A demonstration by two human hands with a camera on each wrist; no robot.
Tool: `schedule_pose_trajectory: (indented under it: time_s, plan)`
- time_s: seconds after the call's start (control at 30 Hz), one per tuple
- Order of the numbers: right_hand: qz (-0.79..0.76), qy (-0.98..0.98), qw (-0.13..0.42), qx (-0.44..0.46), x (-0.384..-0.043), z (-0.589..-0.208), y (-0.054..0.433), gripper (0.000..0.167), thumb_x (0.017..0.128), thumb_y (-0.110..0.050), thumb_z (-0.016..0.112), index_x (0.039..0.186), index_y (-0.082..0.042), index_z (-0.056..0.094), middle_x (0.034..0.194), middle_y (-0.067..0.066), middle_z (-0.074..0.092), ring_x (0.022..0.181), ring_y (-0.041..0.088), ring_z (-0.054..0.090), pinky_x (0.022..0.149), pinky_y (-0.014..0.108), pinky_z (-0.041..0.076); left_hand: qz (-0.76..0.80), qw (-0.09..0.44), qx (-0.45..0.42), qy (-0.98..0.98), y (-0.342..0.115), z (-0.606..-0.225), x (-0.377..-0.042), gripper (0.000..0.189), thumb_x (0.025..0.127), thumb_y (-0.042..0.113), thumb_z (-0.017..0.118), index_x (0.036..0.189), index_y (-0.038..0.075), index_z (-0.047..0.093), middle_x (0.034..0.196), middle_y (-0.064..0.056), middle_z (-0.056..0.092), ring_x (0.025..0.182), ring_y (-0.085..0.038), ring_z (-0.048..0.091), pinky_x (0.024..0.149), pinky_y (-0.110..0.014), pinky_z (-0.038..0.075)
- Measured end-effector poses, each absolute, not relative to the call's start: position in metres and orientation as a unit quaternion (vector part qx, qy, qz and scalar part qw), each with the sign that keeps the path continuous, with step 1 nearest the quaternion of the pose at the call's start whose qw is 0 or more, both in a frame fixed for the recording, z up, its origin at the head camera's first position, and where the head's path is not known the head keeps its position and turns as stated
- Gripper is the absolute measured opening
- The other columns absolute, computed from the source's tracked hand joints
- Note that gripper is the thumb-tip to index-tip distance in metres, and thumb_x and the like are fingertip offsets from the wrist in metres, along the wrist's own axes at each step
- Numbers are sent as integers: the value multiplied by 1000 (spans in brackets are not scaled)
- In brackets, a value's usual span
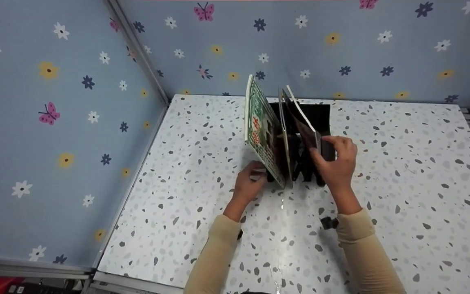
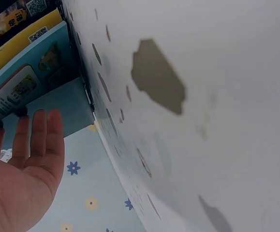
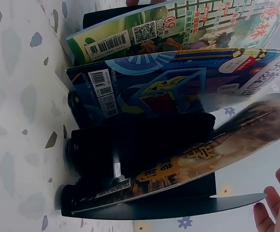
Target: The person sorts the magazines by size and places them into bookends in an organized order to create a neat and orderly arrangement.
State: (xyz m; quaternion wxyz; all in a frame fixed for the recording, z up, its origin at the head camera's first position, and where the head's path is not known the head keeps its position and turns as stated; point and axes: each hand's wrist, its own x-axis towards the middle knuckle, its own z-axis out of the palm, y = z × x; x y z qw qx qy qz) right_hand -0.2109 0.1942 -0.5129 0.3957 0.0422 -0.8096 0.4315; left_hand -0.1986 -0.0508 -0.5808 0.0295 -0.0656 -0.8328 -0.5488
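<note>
A black book rack (image 1: pixel 318 114) stands on the table with three upright magazines in it. The green-covered magazine (image 1: pixel 261 122) leans outward at the left end. Beside it is the blue magazine (image 3: pixel 154 87), and the brown magazine (image 3: pixel 217 150) slants at the right, by the rack's dark end plate (image 3: pixel 178 209). My right hand (image 1: pixel 339 163) pinches the brown magazine's near edge, thumb on its inner side, fingers outside by the end plate. My left hand (image 1: pixel 249 183), fingers extended, touches the low left end of the rack; in the left wrist view its fingertips overlap the grey end panel (image 2: pixel 62 108).
The speckled white table (image 1: pixel 194 163) runs under the rack. A flowered blue wall (image 1: pixel 320 53) rises behind it, with another flowered wall (image 1: pixel 72 134) at the left. A small black device (image 1: pixel 328 223) sits at my right cuff.
</note>
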Motion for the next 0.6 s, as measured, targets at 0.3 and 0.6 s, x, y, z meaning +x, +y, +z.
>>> schedule_pose_trajectory:
  time_s: [0.3, 0.6]
  plan:
    - [396, -832, 375, 102, -209, -518, 198, 48, 68, -29, 85, 110, -11, 70, 108, 17, 61, 99, 36, 51, 91, 51, 35, -550, 26, -67, -832, -50, -581, -198, 24, 87, 21, 58, 109, 25, 66, 113, 7, 69, 95, -14, 68, 75, -30, 56]
    - [405, -848, 320, 115, -205, -520, 209, 58, 74, -34, 78, 127, -16, 63, 128, 15, 58, 117, 38, 50, 98, 55, 35, -557, 25, -79, -827, -55, -579, -200, 28, 87, 20, 58, 113, 22, 68, 115, 2, 69, 95, -17, 68, 75, -31, 56]
